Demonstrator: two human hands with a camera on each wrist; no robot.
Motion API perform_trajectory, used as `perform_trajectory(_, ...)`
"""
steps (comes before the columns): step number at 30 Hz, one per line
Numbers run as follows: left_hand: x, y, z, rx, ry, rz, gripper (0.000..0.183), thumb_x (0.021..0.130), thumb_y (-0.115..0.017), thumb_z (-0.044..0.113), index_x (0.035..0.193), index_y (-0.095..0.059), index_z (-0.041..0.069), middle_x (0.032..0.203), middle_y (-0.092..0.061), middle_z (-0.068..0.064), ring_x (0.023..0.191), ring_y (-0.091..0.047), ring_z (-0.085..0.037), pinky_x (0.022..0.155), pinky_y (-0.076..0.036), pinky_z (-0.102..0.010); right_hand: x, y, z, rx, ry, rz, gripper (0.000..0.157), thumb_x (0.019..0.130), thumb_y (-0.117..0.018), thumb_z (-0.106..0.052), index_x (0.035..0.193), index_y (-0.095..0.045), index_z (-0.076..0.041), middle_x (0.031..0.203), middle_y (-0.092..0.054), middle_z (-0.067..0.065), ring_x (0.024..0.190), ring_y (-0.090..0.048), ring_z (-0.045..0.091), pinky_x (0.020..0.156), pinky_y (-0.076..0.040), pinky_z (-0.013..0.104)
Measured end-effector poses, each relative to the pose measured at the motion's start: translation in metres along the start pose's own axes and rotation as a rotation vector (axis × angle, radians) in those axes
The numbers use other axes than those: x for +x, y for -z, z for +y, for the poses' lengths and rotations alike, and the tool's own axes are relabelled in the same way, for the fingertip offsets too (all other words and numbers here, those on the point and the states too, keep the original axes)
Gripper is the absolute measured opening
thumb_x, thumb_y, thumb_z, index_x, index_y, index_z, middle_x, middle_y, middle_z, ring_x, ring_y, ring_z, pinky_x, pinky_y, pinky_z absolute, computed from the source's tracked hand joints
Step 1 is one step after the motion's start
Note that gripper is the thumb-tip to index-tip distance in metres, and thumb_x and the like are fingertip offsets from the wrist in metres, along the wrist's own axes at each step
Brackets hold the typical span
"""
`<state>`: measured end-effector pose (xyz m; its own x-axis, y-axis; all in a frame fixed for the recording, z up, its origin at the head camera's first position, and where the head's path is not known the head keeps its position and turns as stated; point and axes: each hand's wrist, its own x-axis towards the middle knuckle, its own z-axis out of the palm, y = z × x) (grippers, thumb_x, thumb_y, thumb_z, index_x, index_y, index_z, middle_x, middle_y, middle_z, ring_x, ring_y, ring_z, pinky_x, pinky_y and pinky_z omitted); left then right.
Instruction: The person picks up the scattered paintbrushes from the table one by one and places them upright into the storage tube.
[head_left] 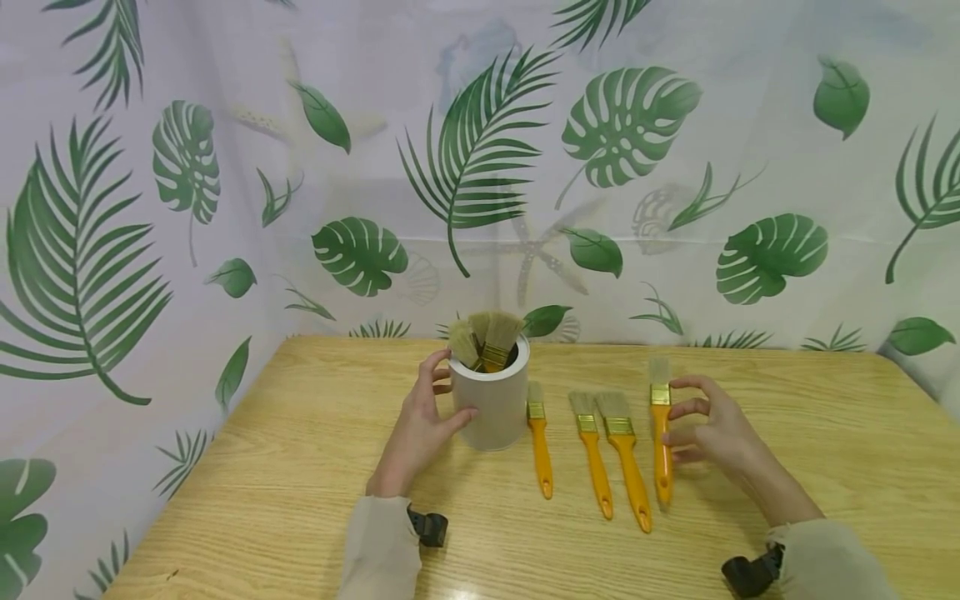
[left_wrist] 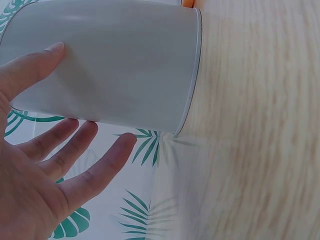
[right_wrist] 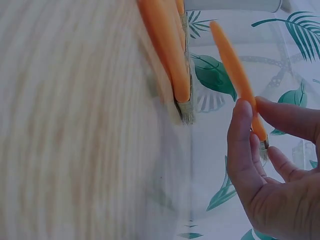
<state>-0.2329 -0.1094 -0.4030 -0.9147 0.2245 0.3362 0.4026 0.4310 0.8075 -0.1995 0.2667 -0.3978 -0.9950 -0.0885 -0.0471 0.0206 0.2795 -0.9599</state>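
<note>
A white can stands upright on the table, with several paintbrushes inside, bristles up. My left hand holds the can's left side, thumb on the front; in the left wrist view the thumb lies on the grey-looking can and the little finger is apart from it. With its thumb and fingers, my right hand pinches a paintbrush by its orange handle, bristles pointing away. That brush is raised off the table in the right wrist view.
Between the can and my right hand lie a narrow paintbrush, a second paintbrush and a wider paintbrush, bristles toward the back. The wooden table meets a leaf-patterned cloth behind and at the left.
</note>
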Motion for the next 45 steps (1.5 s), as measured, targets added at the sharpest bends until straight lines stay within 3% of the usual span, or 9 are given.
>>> perform_trajectory(12, -0.001, 0.0, 0.002, 0.007, 0.011, -0.003, 0.083, 0.09, -0.077, 0.002, 0.153, -0.025, 0.015, 0.142, -0.049, -0.024, 0.123, -0.055, -0.044, 0.098, -0.048, -0.062, 0.006, -0.007, -0.011, 0.083, 0.081, 0.108, 0.072, 0.087, -0.064, 0.017, 0.144, -0.022, 0.004, 0.105, -0.052, 0.015, 0.071, -0.069, 0.018, 0.066, -0.062, 0.039)
perform_trajectory(22, -0.001, 0.0, 0.002, 0.013, 0.01, 0.0, 0.083, 0.089, -0.077, 0.002, 0.153, -0.025, 0.015, 0.141, -0.049, -0.025, 0.122, -0.056, -0.044, 0.097, -0.048, -0.061, 0.008, -0.011, -0.017, 0.267, 0.173, 0.181, 0.066, 0.086, -0.064, 0.02, 0.132, -0.034, -0.017, 0.101, -0.051, 0.009, 0.072, -0.071, 0.016, 0.065, -0.062, 0.036)
perform_trajectory(31, -0.001, 0.0, 0.001, 0.025, 0.016, 0.003, 0.083, 0.09, -0.077, 0.002, 0.153, -0.025, 0.015, 0.141, -0.05, -0.026, 0.122, -0.056, -0.044, 0.098, -0.048, -0.061, 0.01, -0.02, -0.024, 0.368, 0.201, 0.268, 0.068, 0.086, -0.062, 0.024, 0.13, -0.03, -0.018, 0.099, -0.052, 0.005, 0.073, -0.071, 0.012, 0.063, -0.062, 0.032)
perform_trajectory(36, 0.0, -0.001, -0.001, 0.017, 0.002, 0.002, 0.082, 0.089, -0.077, 0.001, 0.152, -0.026, 0.014, 0.14, -0.05, -0.027, 0.121, -0.057, -0.046, 0.098, -0.047, -0.062, 0.011, -0.027, -0.027, 0.425, 0.259, 0.307, 0.067, 0.086, -0.061, 0.024, 0.128, -0.031, -0.018, 0.097, -0.053, 0.004, 0.073, -0.071, 0.012, 0.062, -0.062, 0.032)
perform_trajectory(45, -0.001, 0.0, -0.001, 0.017, 0.003, 0.004, 0.082, 0.09, -0.076, 0.001, 0.152, -0.025, 0.014, 0.14, -0.049, -0.027, 0.121, -0.056, -0.046, 0.097, -0.048, -0.062, 0.015, -0.039, -0.04, 0.54, 0.355, 0.435, 0.058, 0.087, -0.06, 0.024, 0.122, -0.034, -0.014, 0.109, -0.05, 0.012, 0.073, -0.069, 0.013, 0.062, -0.061, 0.031)
